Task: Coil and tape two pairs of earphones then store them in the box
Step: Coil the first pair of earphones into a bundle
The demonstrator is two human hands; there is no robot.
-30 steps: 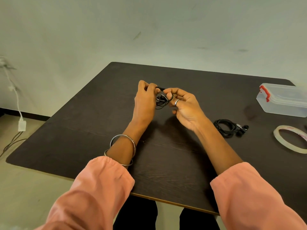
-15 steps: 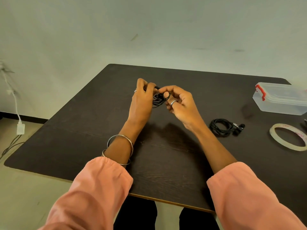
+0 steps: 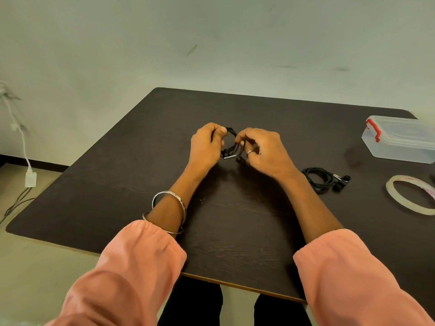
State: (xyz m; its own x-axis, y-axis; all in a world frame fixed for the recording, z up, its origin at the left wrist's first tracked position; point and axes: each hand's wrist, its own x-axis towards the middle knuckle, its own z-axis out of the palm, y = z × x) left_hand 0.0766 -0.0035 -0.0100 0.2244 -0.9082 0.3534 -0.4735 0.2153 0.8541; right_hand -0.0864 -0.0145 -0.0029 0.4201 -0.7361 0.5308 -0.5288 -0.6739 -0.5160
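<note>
Over the middle of the dark table, my left hand [image 3: 206,147] and my right hand [image 3: 263,150] both grip a small coil of black earphones [image 3: 229,149] held between them, fingers curled round the wire. An earbud hangs just below my right fingers. A second pair of black earphones [image 3: 323,180] lies coiled on the table to the right of my right wrist. A ring of clear tape [image 3: 412,195] lies flat further right. The clear plastic box [image 3: 400,142] with a red latch stands closed at the far right.
The dark wooden table [image 3: 164,172] has its near edge just past my sleeves and its left edge near a pale wall. A white charger and cables [image 3: 29,177] hang and trail on the floor at the left.
Both hands have closed in more tightly round the coil and my right hand has rolled knuckles-up over it. The second earphones, tape and box have not moved.
</note>
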